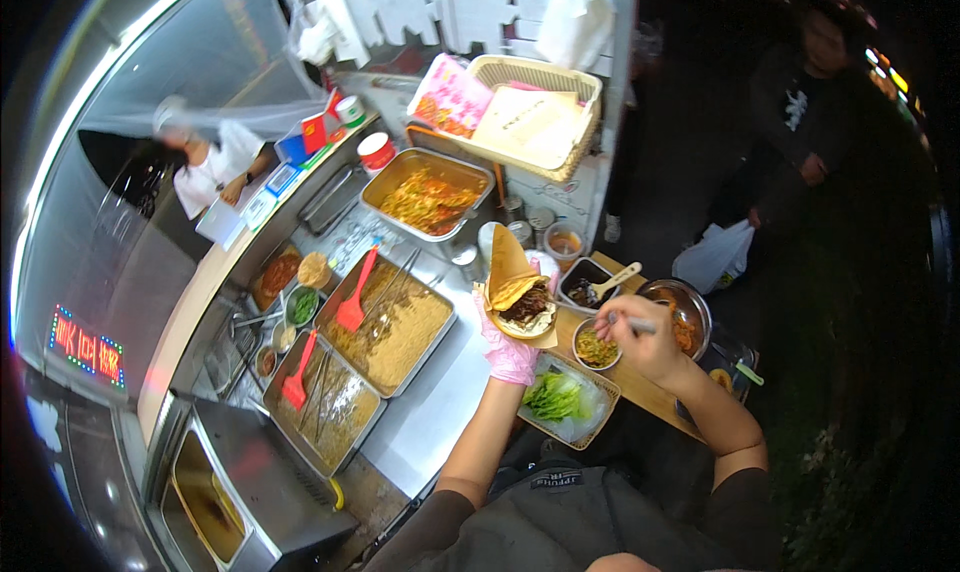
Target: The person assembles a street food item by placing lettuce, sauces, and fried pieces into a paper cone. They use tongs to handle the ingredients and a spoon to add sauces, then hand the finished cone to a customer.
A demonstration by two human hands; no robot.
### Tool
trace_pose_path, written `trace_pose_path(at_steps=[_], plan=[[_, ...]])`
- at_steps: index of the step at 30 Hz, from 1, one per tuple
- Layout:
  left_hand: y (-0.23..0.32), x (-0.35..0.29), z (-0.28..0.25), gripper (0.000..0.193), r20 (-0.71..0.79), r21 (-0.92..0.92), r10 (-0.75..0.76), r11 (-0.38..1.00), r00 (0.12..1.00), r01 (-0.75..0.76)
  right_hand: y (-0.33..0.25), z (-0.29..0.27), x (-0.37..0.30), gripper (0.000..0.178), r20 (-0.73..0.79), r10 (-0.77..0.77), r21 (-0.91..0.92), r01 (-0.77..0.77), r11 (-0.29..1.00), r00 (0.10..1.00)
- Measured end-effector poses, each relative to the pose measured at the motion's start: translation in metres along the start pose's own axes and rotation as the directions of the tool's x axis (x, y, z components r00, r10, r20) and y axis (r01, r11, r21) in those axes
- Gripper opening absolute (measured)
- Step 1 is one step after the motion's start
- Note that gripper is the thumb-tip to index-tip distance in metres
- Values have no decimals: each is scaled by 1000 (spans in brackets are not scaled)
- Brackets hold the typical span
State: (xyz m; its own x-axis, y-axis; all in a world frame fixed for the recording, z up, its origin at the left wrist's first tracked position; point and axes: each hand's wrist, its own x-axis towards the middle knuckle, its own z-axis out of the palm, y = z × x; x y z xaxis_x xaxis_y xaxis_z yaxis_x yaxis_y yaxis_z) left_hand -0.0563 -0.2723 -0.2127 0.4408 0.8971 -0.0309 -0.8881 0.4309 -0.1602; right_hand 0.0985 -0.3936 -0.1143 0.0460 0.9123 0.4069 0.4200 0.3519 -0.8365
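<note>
My left hand (508,354), in a pink disposable glove, is closed around a stuffed flatbread (520,304) in a brown paper wrapper. The bread gapes, showing dark shredded filling and some pale filling. My bare right hand (648,344) grips a utensil with a thick grey handle (642,325), perhaps a spoon; its working end is hard to make out. This hand is over the edge of a small bowl (604,367) of chopped yellow-green food. Next to it stands a black container (573,270) with a pale-handled scoop (618,280). Green lettuce (557,397) lies nearer my body.
Two metal trays of crumbly food hold red spatulas (351,311). Beyond are a steel pan (372,200) of vegetables and a wicker basket (592,102) of papers. A steel bowl (706,317) is at the right. One person (215,167) leans at the counter; another holds a white bag (715,255).
</note>
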Motion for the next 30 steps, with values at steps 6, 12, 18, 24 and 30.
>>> trace_pose_path(at_steps=[6,12,18,24,30], plan=[[33,-24,7,73,59,-10,101,995,993,-100,12,51,26,24,67,321,545,-305,781,945],[75,-40,8,77,56,10,212,977,976,-213,-12,92,41,20,178,167,363,-223,905,970],[110,-61,21,75,62,-16,284,959,957,-283,-39,131,56,9,276,-412,-98,452,887,868],[153,-79,26,75,74,-133,307,946,949,-296,-47,159,77,23,620,-602,-107,814,571,503],[197,-100,28,73,81,-33,413,911,907,-412,-63,198,88,23,580,-615,-62,781,621,535]])
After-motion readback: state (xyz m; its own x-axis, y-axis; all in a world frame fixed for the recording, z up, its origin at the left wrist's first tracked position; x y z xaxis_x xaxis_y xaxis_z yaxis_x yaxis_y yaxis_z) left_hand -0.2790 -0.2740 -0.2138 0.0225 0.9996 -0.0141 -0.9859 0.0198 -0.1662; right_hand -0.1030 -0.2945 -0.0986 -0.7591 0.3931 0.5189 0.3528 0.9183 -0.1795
